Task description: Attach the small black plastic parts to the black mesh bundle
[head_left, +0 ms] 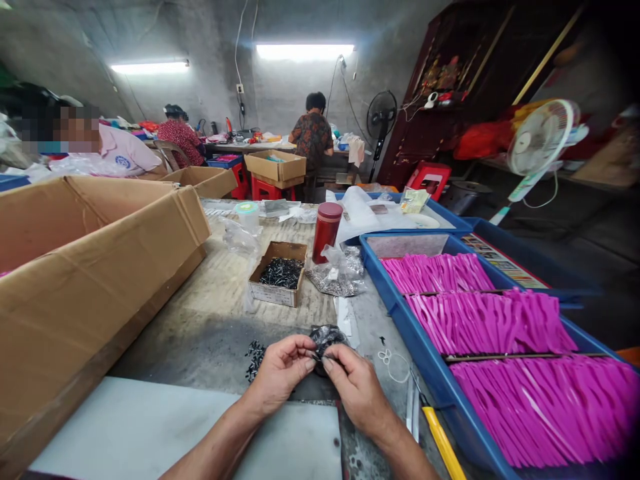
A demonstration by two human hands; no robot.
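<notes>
2 bare hands meet over the counter [215,313], at a dark bundle [327,335] that looks like black pieces wrapped in clear plastic. The left hand [280,370] has its thumb and fingers drawn close together beside the bundle; the right hand [357,383] faces it with thumb and forefinger drawn in likewise. Something thin and dark shows near the fingertips, but I cannot tell whether either grip pinches it.

A loose pile of black pieces [254,358] lies just beside the left hand, and a pale sheet [195,420] lies below the left forearm. Beyond the hands, a small open box [273,293] holds many more black pieces (much like those in the pile). Near it a red canister [327,233] stands upright, with a clear bag [337,277] of small metallic bits in front.

On the right, a blue tray [430,353] carries 3 rows of pink strips [540,400]. Between it and the right hand lie a white loop [399,367] and a tool with a yellow handle [443,440]. A large cardboard box [100,287] fills the left side. Farther back are 3 other people [313,140].
</notes>
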